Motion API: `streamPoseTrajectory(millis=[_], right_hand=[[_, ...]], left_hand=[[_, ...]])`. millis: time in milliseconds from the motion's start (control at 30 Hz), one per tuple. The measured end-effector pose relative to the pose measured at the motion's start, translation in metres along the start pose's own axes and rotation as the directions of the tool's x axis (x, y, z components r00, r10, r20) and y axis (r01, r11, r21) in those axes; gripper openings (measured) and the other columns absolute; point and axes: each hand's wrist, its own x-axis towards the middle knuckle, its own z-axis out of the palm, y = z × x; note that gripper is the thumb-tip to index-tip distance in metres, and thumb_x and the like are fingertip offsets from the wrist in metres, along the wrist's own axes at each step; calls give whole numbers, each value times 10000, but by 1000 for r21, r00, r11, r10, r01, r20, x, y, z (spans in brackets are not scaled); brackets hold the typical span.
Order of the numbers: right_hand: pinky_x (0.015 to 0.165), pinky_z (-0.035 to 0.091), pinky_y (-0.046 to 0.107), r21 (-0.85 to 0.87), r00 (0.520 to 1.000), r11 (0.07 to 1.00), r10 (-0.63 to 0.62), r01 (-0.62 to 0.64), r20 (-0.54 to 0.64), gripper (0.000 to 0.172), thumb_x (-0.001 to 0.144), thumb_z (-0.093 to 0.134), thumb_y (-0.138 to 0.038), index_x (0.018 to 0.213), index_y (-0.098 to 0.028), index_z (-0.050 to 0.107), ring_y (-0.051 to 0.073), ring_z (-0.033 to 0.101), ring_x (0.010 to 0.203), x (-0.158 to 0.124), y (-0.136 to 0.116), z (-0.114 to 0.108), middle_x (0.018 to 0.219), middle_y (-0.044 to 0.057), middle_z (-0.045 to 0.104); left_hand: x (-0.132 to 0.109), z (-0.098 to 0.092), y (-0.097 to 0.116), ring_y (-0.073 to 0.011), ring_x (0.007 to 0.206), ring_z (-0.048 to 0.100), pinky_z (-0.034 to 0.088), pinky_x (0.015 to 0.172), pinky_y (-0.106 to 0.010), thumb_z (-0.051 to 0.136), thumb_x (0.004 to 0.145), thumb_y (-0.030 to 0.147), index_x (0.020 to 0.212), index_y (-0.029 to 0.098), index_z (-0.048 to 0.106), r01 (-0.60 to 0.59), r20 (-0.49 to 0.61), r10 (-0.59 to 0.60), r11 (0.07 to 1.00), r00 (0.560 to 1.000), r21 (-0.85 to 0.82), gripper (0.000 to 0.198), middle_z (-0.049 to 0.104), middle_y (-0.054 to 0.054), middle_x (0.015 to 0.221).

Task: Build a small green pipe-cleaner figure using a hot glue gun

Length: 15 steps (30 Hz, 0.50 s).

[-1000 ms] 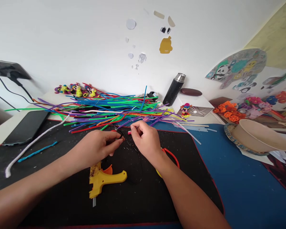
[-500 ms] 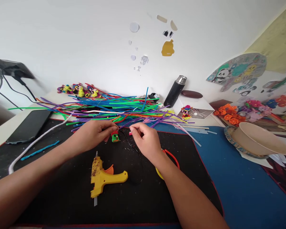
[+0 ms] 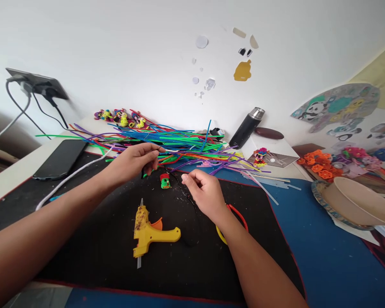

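My left hand (image 3: 137,161) is raised above the back of the black mat, its fingers curled and closed. A thin dark strand seems to show near its fingertips; what it holds is too small to tell. A small green and red fuzzy figure (image 3: 165,181) sits on the mat just below and to the right of that hand, apart from it. My right hand (image 3: 202,188) is closed to the right of the figure, thumb against the bent fingers, and whatever lies in the pinch is hidden. Nearer to me lies a yellow glue gun (image 3: 147,233), its nozzle pointing away.
Many coloured pipe cleaners (image 3: 167,141) are heaped along the wall. Scissors with red and yellow handles (image 3: 239,214) lie partly under my right forearm. A phone (image 3: 60,159) is at left; a black flask (image 3: 247,128) and a bowl (image 3: 356,201) are at right.
My left hand has lifted up and away from the green and red figure, which stays on the mat. A pink bit at my right fingertips no longer shows. The view has shifted left.
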Motion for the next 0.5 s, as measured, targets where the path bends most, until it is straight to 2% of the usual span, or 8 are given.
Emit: streamPoseTrajectory(millis=[100,300,500], right_hand=[[542,366,266,105,999,994,26,-21,-46,421,1029,664,-563,800,-211,697,123,485,520,2,-1,-2,574,-48,532],[498,384,260,361,970,931,141,-61,-199,465,990,713,-650,839,-211,699,110,467,439,10,3,-16,517,-84,473],[485,379,259,392,964,918,151,-54,-220,477,960,733,-671,828,-214,701,111,459,432,15,9,-14,500,-87,464]], left_hand=[[2,0,-5,-167,534,628,464,525,-284,753,893,571,1149,193,699,-2,20,2,1000,1000,-3,460,722,5,706],[5,2,-16,-154,534,623,452,561,-288,717,941,584,986,205,673,-5,51,5,1000,999,-10,383,727,2,719],[3,8,-13,-160,554,631,486,586,-300,711,950,612,926,222,655,-9,110,9,1000,994,-4,395,738,-3,734]])
